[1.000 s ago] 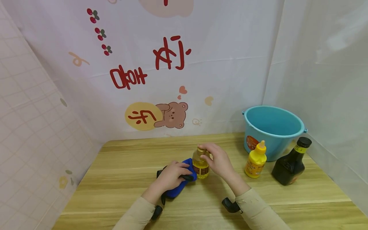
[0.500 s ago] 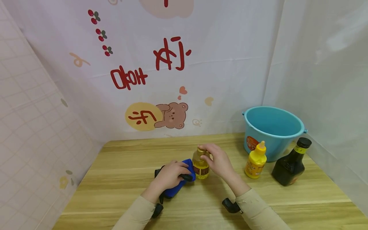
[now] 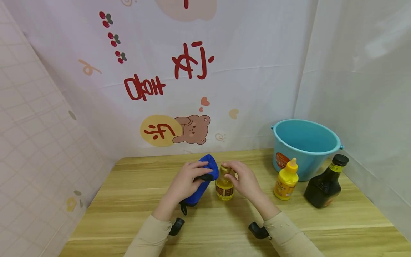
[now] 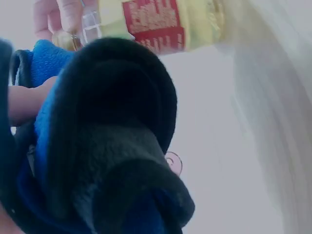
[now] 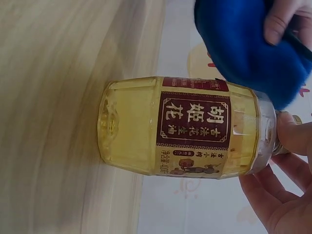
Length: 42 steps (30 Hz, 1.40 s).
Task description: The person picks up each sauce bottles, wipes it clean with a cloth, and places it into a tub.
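A folded blue cloth with black edging (image 3: 197, 194) is in my left hand (image 3: 183, 182), pinched between thumb and fingers just left of the oil bottle. Its dark folds (image 4: 122, 112) fill much of the left wrist view. The small clear bottle of yellow oil (image 3: 224, 189) stands upright on the table, with a dark red label (image 5: 195, 119) facing the right wrist camera. My right hand (image 3: 245, 180) grips this bottle by its cap and neck. In the right wrist view the cloth (image 5: 239, 44) hangs close beside the bottle; whether they touch, I cannot tell.
To the right stand a yellow squeeze bottle (image 3: 285, 182) and a dark sauce bottle with a black cap (image 3: 322, 189). A light blue bucket (image 3: 306, 157) is behind them. A printed white sheet (image 3: 250, 89) hangs along the back of the wooden table (image 3: 128, 200).
My left hand has raised the cloth from beside the bottle's lower part to about the height of its neck. The right hand and the bottle have stayed in place.
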### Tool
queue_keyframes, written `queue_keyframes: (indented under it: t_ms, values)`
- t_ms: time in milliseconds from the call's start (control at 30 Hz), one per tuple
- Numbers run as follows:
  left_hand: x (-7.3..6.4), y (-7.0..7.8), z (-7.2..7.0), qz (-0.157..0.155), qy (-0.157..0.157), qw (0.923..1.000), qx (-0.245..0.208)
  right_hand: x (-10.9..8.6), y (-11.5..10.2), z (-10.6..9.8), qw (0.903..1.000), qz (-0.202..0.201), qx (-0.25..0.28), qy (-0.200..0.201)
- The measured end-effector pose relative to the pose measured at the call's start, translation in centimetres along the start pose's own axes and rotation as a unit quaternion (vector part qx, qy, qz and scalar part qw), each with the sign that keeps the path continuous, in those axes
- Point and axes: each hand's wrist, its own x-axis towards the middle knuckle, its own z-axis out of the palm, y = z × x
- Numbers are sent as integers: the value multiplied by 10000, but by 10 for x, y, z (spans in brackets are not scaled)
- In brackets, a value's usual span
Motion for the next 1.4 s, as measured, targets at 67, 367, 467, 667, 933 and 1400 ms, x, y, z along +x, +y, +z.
queue_keyframes:
  t_ms: [67,367,467,667,933,1400]
  values:
    - [3,3,0,72,97,9999,-22,0,0,0,10000,-4,-1,-4]
    - [4,5,16,97,74,9998,-175,-1,1,1,9999,-61,-88,8]
    - [3,3,19,41,4,9998,-202,-2,0,1,10000,-17,-82,21]
    - [1,4,19,-53,-222,9995,-201,-2,0,0,10000,-25,-34,44]
    - [-1,6,18,-48,-296,9993,-207,-2,1,1,10000,10,-31,51]
    - [-11,4,22,-223,-312,9983,-438,-2,1,0,10000,50,-42,-15]
